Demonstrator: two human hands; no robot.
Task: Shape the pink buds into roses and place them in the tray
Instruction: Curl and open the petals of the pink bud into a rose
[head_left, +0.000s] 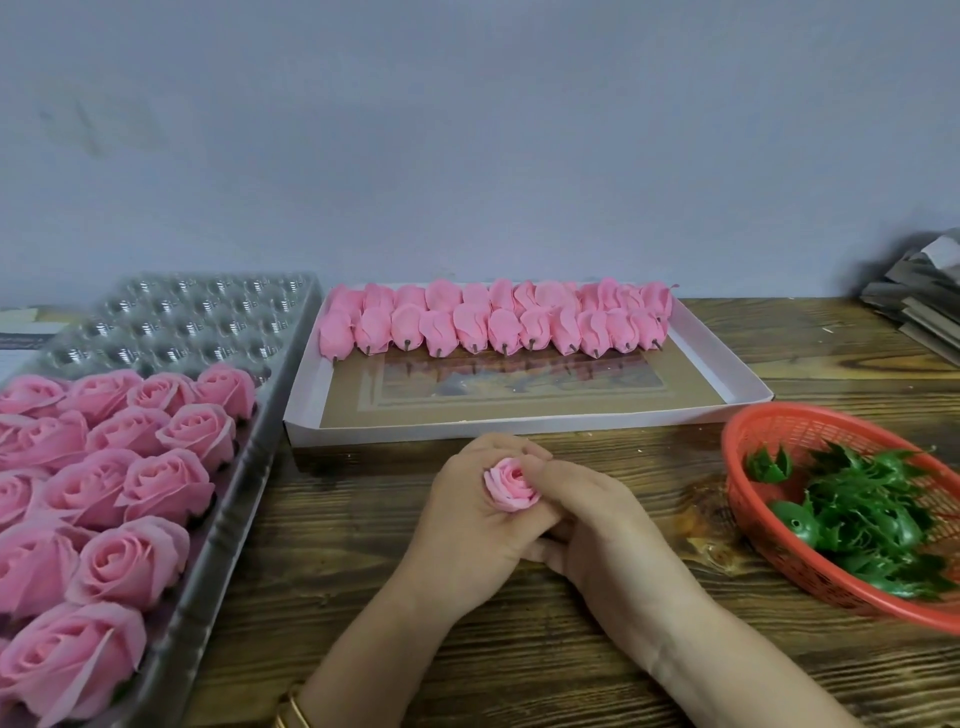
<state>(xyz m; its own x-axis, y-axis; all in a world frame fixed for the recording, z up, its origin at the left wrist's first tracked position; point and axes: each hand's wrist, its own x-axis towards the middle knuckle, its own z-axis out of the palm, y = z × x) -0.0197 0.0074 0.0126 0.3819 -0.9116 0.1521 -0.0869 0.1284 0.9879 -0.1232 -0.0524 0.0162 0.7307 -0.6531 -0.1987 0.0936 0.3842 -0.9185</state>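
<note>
Holding the small pink soft-petalled bud (511, 488), left hand (467, 501) and right hand (589, 519) curl their grip round its base; probably light, crushable.

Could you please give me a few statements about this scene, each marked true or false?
1. The left hand and the right hand hold one pink rose between them. True.
2. The red basket holds pink buds. False: it holds green leaf pieces.
3. The unshaped buds lie in rows at the far end of the white box. True.
4. Every hollow of the silver tray is filled. False: the finished roses fill the near part, and the far hollows are bare.
</note>
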